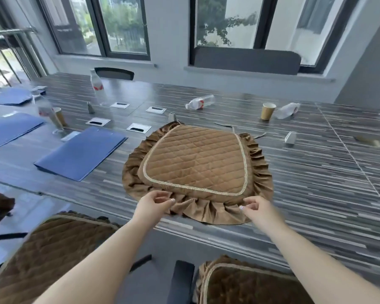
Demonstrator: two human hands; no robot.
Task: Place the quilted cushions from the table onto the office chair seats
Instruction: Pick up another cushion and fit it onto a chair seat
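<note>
A brown quilted cushion (195,159) with a ruffled skirt and cream piping lies flat on the striped grey table (316,183), close to its near edge. My left hand (154,205) pinches the ruffle at the cushion's near left side. My right hand (257,208) is at the ruffle's near right side, fingers curled on the fabric. Below the table edge, two chair seats carry brown quilted cushions: one at lower left (46,255), one at lower right (246,284).
Blue folders (79,154) lie left of the cushion. Plastic bottles (200,102), paper cups (267,111), small white name stands (291,137) and cable grommets (138,128) dot the table beyond. Chair backs (247,60) stand along the far side under the windows.
</note>
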